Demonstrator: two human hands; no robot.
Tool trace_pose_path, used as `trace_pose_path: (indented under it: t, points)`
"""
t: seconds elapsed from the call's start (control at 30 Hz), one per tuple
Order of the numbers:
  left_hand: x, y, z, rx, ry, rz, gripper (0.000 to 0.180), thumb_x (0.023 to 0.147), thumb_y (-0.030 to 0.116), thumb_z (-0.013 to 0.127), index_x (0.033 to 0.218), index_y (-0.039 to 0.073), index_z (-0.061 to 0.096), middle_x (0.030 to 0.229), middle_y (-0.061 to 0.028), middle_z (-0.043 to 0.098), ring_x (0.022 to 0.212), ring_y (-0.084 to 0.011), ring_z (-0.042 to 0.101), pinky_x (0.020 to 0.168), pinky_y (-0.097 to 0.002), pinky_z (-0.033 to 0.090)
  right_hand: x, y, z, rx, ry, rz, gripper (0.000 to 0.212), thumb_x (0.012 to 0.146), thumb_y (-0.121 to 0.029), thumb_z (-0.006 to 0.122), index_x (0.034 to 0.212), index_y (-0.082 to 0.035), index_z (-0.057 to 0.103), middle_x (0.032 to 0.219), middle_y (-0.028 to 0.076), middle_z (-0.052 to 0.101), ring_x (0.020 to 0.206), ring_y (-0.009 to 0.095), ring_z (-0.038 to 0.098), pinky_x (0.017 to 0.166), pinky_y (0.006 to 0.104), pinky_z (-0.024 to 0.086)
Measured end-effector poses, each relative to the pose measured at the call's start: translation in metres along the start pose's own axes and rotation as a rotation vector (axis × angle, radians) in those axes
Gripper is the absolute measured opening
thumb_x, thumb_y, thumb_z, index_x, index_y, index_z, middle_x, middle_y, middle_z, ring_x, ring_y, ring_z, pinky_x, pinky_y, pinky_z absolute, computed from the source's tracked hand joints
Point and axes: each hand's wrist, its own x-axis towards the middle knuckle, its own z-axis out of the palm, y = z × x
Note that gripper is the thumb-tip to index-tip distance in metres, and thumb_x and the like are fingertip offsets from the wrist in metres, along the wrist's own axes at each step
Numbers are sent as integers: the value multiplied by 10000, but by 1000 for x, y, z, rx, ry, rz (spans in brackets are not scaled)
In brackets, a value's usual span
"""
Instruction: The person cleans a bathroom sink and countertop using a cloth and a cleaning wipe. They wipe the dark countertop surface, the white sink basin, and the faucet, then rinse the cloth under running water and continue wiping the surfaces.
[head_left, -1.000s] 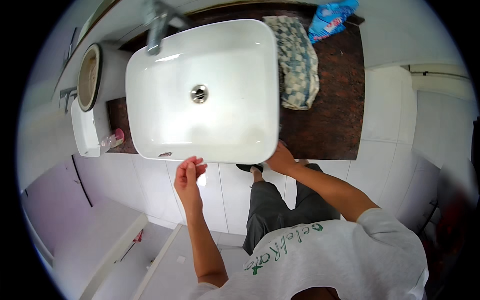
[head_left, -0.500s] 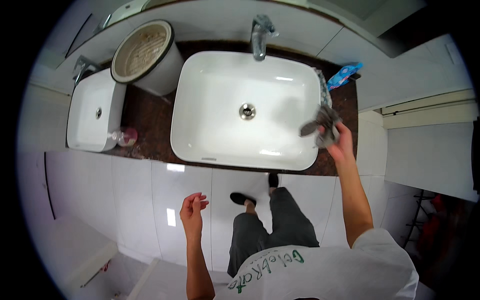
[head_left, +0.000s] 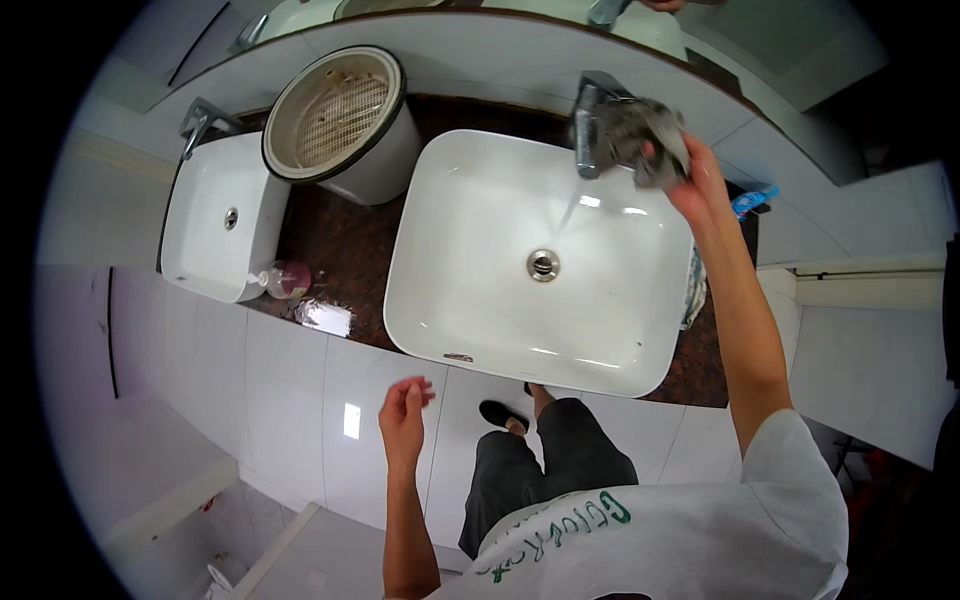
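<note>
My right hand (head_left: 697,185) grips a crumpled grey cloth (head_left: 645,140), holding it up against the right side of the chrome faucet (head_left: 588,125) behind the large white basin. From the spout a faint stream of water (head_left: 573,207) runs down into the basin (head_left: 480,290). The cloth hides part of the faucet and some of my right fingers. In front of the counter, my left hand (head_left: 404,425) hangs in the air with loosely bent fingers, holding nothing.
On the dark counter (head_left: 310,235), a white bucket with a grid insert (head_left: 375,165) stands between the large basin and a smaller one (head_left: 190,210). A pink bottle (head_left: 288,280) lies by the small basin. To the right are a blue packet (head_left: 752,203) and a patterned cloth (head_left: 694,290).
My right hand has carried the grey cloth from the basin's right rim up to the faucet. Water now comes from the spout. The view has shifted; my left hand stays raised in front.
</note>
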Motion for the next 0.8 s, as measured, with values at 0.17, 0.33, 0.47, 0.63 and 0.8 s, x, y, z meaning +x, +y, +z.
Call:
trace_pose_path:
  t: [0.17,0.33,0.47,0.63,0.8]
  points:
    - [86,27,17,283,206,277,248,959,138,521,1122,-43,565,1055,-124,624,1015,-211,579,902,-331,446,-52,99,-53,-541,-64,-42,410,905,-59,432,1313,-65,478,1216,48,581,923,159,594,840,324,503]
    - [172,0,30,750,320,467,440,960,307,500,1269,-5,477,1207,-213,549,1114,-368,512,974,-417,395,-20,250,-16,-1403,-827,22,392,863,-9,435,1227,-113,536,1292,103,549,1180,256,525,987,388,410]
    - [191,21,42,616,123,124,484,982,433,402,1210,26,529,1000,-222,638,949,-388,601,868,-424,455,-25,344,-17,-1524,-1057,-826,360,898,-192,504,1253,-176,563,1379,97,474,1319,247,405,1062,523,300]
    - [186,22,41,635,144,79,519,979,487,390,1112,20,574,886,-218,651,838,-367,621,772,-411,470,71,334,5,-1852,-581,-714,542,942,-413,449,1447,-250,340,1449,189,335,1393,313,242,1091,574,154]
    - [187,26,38,621,124,42,529,976,493,387,1126,23,577,908,-214,651,865,-363,618,785,-401,471,116,283,-16,-1857,-490,-806,547,957,-399,429,1442,-164,337,1345,111,499,1319,268,386,1099,544,151]
